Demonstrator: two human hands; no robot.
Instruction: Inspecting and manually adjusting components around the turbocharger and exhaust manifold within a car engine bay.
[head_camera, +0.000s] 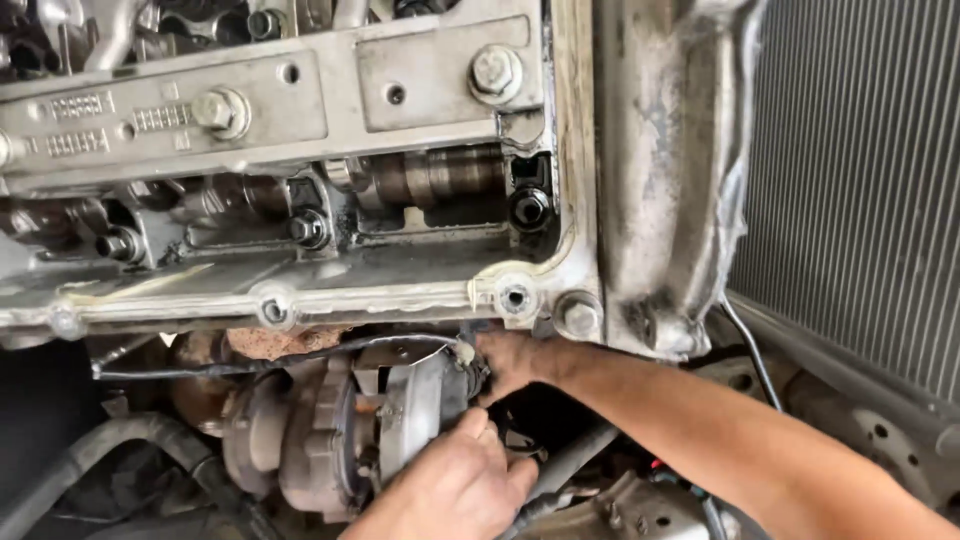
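Turbocharger sits low under the open engine head, and both my hands are on its right end. My left hand wraps its housing, fingers curled; my right hand presses in from behind, fingertips hidden. Hoses crowd the left, radiator stands right.

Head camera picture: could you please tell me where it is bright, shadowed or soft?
Head view: daylight falls evenly on the engine top, with mild glare on the pale cover; the turbocharger and both hands, left hand and right hand, sit in shadow below; the radiator fins look slightly soft.
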